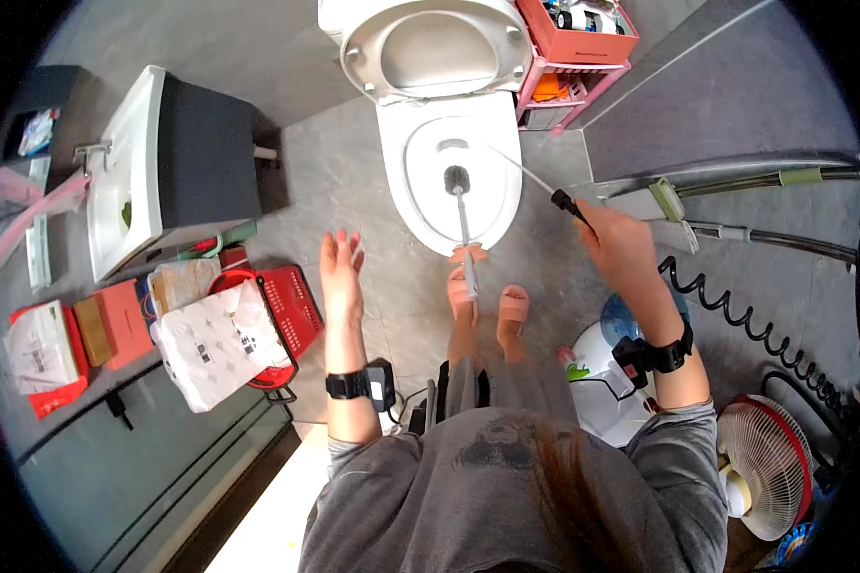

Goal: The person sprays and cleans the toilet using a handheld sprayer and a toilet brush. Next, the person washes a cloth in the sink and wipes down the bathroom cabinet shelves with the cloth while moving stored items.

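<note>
My right hand (615, 243) is closed around a black spray nozzle (566, 202), to the right of the white toilet (401, 181). A thin pale line, which looks like a water jet, runs from the nozzle tip into the bowl. A toilet brush (463, 215) lies across the front rim. Its dark bristle head is inside the bowl, and its grey handle with an orange collar sticks out over my feet. Raised in the air left of the bowl, my left hand (341, 265) holds nothing, its fingers stretched out. The toilet lid (430, 88) is up.
On the left are a sink cabinet (205, 153) and a red basket (291, 315) with packages. A pink shelf (592, 95) stands by the toilet. On the right are mop poles (774, 181), a black coiled hose (736, 320), a white basin (597, 406) and a fan (764, 463).
</note>
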`<state>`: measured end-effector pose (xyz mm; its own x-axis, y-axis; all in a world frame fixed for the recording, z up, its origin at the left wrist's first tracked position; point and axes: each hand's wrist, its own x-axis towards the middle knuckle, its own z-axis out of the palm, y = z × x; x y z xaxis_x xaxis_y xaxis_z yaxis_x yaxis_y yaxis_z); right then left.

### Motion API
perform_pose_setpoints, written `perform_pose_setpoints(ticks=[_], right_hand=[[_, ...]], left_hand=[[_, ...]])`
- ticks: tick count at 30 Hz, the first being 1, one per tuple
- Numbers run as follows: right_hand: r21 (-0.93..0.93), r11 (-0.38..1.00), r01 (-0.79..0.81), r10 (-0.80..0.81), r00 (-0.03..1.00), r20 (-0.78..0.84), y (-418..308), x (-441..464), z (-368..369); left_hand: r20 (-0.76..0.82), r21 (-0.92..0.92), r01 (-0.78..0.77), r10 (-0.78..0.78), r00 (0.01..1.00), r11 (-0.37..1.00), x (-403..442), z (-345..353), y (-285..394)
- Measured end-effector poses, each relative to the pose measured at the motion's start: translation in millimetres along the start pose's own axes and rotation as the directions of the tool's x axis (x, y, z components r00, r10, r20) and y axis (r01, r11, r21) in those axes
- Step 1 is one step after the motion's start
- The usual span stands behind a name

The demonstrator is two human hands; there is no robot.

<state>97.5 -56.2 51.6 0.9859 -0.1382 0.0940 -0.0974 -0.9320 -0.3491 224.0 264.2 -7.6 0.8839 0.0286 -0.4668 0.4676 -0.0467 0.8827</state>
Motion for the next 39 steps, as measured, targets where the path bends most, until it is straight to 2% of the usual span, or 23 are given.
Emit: perform_pose_setpoints(ticks=[5,14,22,28,30,39], right_hand=[[0.007,1.000,0.019,-0.019,1.000,-0.002,-4,-3,2],[-0.026,0.999,-0.026,0.026,1.000,-0.005,-13,-3,11],[-0.052,0.997,-0.050,0.053,0.997,0.060,-11,-3,16],[-0.097,0.983,-0.155,0.162,0.984,0.075,1,-11,18],[-0.133,0.982,-0.135,0.133,0.991,-0.022,8,-14,26],[-0.025,0.990,-0.137,0.135,0.989,-0.065,11,-16,34]], left_hand=[[-0.058,-0.097,0.072,-0.078,0.995,0.993,-35,-17,-34],[-0.123,-0.056,0.048,-0.054,0.991,0.997,-53,-17,-48],[-0.055,-0.004,0.060,-0.061,0.997,0.998,-63,-3,-49],[-0.026,0.005,0.065,-0.065,0.998,0.998,-65,10,-50],[-0.014,0.010,0.063,-0.062,0.998,0.998,-65,14,-51],[0.023,0.014,0.065,-0.065,0.998,0.998,-67,22,-50]])
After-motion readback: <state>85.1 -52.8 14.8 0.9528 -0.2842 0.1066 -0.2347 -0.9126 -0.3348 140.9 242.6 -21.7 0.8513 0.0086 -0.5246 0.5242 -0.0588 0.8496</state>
